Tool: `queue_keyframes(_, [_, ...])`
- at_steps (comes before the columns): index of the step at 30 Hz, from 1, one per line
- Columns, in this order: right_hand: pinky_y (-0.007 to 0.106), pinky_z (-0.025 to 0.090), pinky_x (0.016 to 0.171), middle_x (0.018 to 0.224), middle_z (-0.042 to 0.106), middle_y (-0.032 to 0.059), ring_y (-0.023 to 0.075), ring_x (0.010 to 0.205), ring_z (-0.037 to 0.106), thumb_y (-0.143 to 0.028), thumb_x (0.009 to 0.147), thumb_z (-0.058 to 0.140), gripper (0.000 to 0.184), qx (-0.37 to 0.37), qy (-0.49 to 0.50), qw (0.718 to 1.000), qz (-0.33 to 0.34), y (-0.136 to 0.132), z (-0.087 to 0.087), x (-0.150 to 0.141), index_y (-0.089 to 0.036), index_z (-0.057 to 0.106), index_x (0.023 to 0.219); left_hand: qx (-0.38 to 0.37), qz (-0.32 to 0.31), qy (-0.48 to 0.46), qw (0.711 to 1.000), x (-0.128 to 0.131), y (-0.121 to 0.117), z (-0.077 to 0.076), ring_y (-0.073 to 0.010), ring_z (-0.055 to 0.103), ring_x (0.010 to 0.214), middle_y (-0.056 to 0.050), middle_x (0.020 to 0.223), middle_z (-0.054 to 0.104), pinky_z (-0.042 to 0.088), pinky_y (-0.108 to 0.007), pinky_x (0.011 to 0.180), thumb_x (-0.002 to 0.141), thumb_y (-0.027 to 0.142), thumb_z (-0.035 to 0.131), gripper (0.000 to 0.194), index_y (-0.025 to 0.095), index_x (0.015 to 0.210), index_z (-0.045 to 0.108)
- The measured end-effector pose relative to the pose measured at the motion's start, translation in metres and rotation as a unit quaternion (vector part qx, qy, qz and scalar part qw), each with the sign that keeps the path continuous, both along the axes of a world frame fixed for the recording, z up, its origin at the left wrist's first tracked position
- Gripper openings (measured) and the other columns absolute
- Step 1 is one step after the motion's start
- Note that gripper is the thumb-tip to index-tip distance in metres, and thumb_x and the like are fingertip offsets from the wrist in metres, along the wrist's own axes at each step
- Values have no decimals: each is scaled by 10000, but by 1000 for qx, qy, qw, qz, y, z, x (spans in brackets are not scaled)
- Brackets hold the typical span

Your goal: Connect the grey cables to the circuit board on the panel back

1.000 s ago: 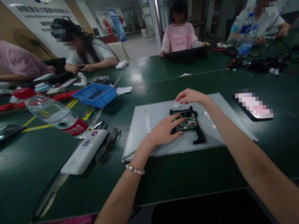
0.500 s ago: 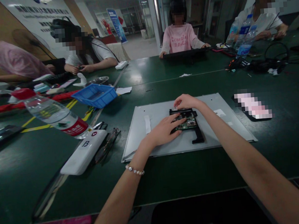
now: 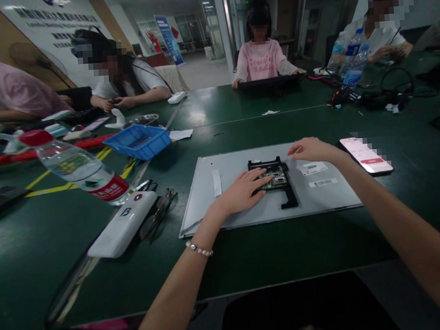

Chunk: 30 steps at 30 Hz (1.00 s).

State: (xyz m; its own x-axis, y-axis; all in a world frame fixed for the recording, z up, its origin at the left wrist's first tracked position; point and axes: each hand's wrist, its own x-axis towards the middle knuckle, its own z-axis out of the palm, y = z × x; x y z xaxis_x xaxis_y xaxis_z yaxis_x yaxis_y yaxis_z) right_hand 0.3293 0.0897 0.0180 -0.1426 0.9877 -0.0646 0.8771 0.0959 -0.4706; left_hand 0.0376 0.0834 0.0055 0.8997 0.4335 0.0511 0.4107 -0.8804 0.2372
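My left hand (image 3: 240,191) lies with fingers spread over the green circuit board (image 3: 275,178), which sits in a black frame (image 3: 290,192). Both rest on a large pale metal panel (image 3: 199,191) that lies flat on the table. To the right of the frame, my right hand (image 3: 311,149) hovers over the panel's far edge with its fingertips pinched together. Whatever the pinch holds is too small to make out. White labels (image 3: 322,183) are stuck on the panel below that hand.
Right of the panel lies a lit phone (image 3: 366,155). On the left are a white power bank (image 3: 124,224), eyeglasses (image 3: 158,214), a tilted water bottle (image 3: 80,167) and a blue tray (image 3: 139,143). Co-workers sit around the green table (image 3: 230,265); more bottles (image 3: 354,65) stand at the far right.
My right hand has moved right, from the black frame's far edge to beyond its right corner. My left hand stays on the circuit board. The phone's screen has lit more fully.
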Motion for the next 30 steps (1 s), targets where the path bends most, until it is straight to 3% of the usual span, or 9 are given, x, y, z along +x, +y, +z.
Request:
queue_keyframes(4, [315,491,754,1020,691,101,213,902,642,-300,771,624,268,-18,5,999,-47,-28,-15,23,-191,701,1003,-2,-4,3,1000,0,0,2,-230,265,1378,-39,1503,308,213,-476,1121,954,296,403,492,279,1435,302])
queue_keyframes(11, [329,493,756,934,697,81,220,858,642,-272,729,625,179,10,71,996,-58,-41,-29,16,-178,712,854,-4,4,18,1000,2,-1,4,-224,269,1376,-30,1511,294,221,-433,1129,954,290,396,498,278,1442,296])
queue_keyframes(15, [317,494,739,826,706,54,197,794,653,-233,711,605,132,17,146,987,-58,-44,-29,14,-181,683,804,-4,3,14,1000,2,-1,3,-223,266,1379,-25,1511,293,221,-437,1129,956,292,390,497,284,1443,292])
queue_keyframes(19, [326,496,752,860,711,57,188,797,659,-228,720,579,142,-1,220,973,-65,-50,-26,10,-187,666,825,4,3,14,1000,2,0,1,-224,271,1376,-26,1510,295,232,-443,1123,957,301,391,499,292,1444,283])
queue_keyframes(30, [304,473,702,804,695,54,179,747,643,-207,756,514,116,65,196,978,-25,-50,-31,-15,-180,626,767,23,1,18,1000,5,-1,0,-231,281,1372,-39,1507,300,241,-458,1112,962,314,378,499,291,1449,270])
